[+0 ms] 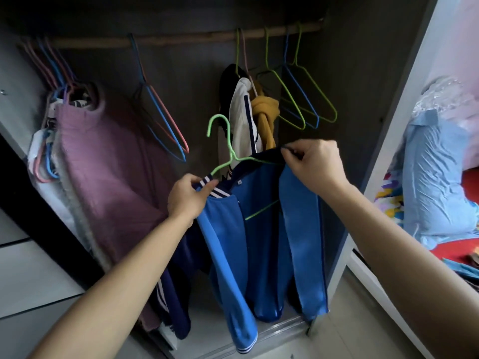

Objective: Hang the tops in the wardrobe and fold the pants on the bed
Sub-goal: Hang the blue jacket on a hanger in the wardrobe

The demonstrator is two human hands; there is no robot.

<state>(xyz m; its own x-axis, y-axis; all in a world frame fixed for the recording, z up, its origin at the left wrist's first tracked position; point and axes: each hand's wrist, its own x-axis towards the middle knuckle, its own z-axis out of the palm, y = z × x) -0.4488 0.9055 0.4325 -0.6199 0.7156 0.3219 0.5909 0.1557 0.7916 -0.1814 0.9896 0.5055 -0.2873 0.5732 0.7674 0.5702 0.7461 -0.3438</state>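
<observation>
Inside the dark wardrobe, the left hand and right hand each pinch a blue jacket on a green hanger. A bed lies to the right.

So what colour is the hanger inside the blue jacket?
Light green hanger, holding the blue jacket; clearest in the head view.

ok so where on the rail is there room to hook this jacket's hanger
Widest bare stretch of the rail for the blue jacket: between the blue and pink empty hangers and the white top. A shorter gap lies left of those hangers, before the bunched hangers over the purple garment. The right end is crowded with green and blue empty hangers.
</observation>
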